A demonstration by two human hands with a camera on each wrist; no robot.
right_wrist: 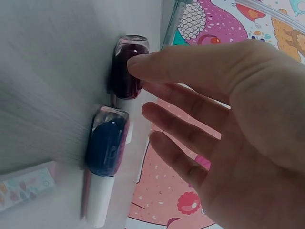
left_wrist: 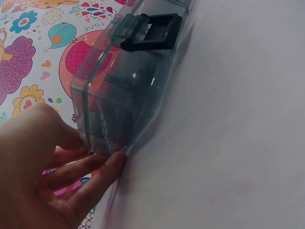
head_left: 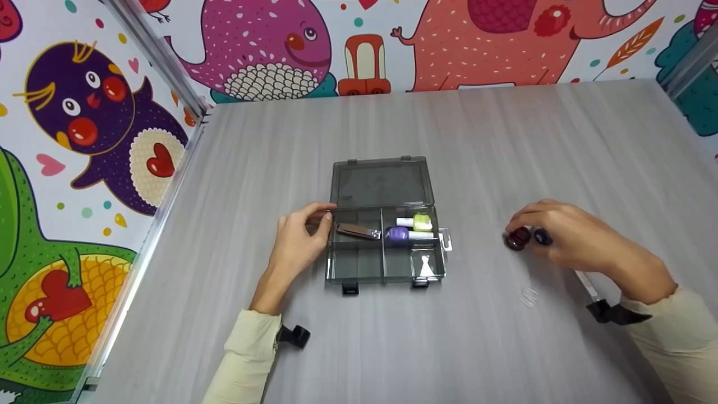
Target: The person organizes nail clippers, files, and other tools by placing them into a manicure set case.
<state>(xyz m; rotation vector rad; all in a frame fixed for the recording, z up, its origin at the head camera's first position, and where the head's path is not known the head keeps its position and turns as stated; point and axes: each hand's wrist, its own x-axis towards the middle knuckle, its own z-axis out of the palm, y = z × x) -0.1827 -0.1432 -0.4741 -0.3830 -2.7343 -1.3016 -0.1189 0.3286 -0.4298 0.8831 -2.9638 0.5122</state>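
On a pale grey table point(head_left: 477, 348), we see two long-sleeved arms reaching in around a smoky, see-through case point(head_left: 383, 280). Our right hand point(head_left: 578, 235) arches well to the right of the case, palm down, its thumb and index finger narrowed about a dark red polish bottle point(right_wrist: 123, 78); its other fingers are spread apart, holding nothing. Our left hand point(head_left: 297, 238) grips the case's left side, thumb and curled fingers at the edge.

The case's lid point(head_left: 383, 182) is folded back on the far side, with two black latches point(head_left: 350, 289) along the near side. In its far right compartment lie a purple bottle point(head_left: 397, 236) and a lime bottle point(head_left: 422, 223), side by side; in its far left one, a nail clipper point(head_left: 357, 230).

Right of the case, a dark blue bottle point(right_wrist: 107, 148) lies just beside the red one. A slim patterned bar point(right_wrist: 28, 185) is near; from above, our right hand hides part of both. Closer to the case lie small clear pieces point(head_left: 528, 297).
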